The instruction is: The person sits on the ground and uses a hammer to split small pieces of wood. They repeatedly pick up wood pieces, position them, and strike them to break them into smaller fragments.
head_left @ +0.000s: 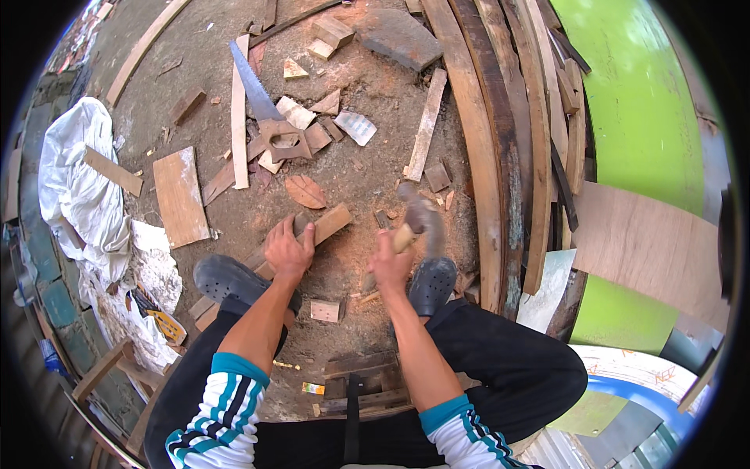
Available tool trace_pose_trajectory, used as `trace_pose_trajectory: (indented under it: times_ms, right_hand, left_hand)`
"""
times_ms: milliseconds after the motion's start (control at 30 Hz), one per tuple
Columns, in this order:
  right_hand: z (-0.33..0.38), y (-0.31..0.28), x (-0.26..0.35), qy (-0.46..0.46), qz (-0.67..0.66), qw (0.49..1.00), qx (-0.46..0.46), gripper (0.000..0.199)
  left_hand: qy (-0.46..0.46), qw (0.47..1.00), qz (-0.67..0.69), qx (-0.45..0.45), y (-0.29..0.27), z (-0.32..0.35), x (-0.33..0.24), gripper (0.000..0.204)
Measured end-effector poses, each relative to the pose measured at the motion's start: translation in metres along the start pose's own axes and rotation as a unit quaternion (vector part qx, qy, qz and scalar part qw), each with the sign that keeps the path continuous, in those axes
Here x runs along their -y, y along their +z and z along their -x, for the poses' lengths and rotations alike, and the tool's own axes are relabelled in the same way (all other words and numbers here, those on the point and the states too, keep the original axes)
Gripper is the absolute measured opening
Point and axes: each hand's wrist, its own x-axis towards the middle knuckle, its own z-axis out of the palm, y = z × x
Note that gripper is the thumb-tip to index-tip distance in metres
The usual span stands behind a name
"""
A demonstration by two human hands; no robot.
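Note:
My left hand [289, 248] is closed around a short length of wood [334, 223] that slants from lower left to upper right over the ground. A small dark piece [301, 223] shows by its fingertips; what it is, I cannot make out. In my right hand [391, 262] is a hammer [405, 237], gripped by its pale wooden handle. The hammer's head is smeared by motion, just above my right shoe [432, 283]. Between my feet lies a small wood block [325, 310]. A brown dry leaf [305, 191] rests beyond my left hand.
A handsaw [262, 98] lies among wood offcuts ahead. Long boards [488, 141] are stacked along the right, beside a green panel [644, 102]. At left are a white sack [82, 180] and a plywood piece [180, 197]. A flat stone [400, 37] sits at the far side.

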Motion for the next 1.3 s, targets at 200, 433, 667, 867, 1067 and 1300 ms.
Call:
trace_pose_trajectory:
  times_ms: [200,433,667,867,1067,1300]
  right_hand:
    - [-0.026,-0.014,0.013,0.153,0.081,0.985,0.025,0.019]
    - [-0.003,-0.011,-0.012,0.226,0.148,0.957,0.106,0.020]
    - [-0.007,-0.015,0.016,0.097,-0.096,0.991,0.008,0.023]
    - [-0.021,-0.021,-0.003,0.233,0.093,0.967,0.042,0.020]
    - [-0.004,-0.020,-0.029,0.035,-0.170,0.985,-0.004,0.018]
    - [-0.025,-0.005,-0.002,0.127,-0.020,0.991,0.045,0.023]
  left_hand:
    - [0.014,1.000,-0.002,-0.025,0.005,-0.001,0.005,0.056]
    - [0.026,0.999,-0.010,-0.016,0.007,0.001,0.000,0.056]
    - [0.008,1.000,-0.005,-0.012,0.007,0.002,0.009,0.056]
    - [0.021,1.000,-0.021,-0.008,0.009,0.002,0.004,0.053]
    - [0.045,0.998,-0.029,-0.037,0.008,0.000,0.003,0.051]
    - [0.045,0.998,-0.027,-0.032,0.010,0.001,0.009,0.053]
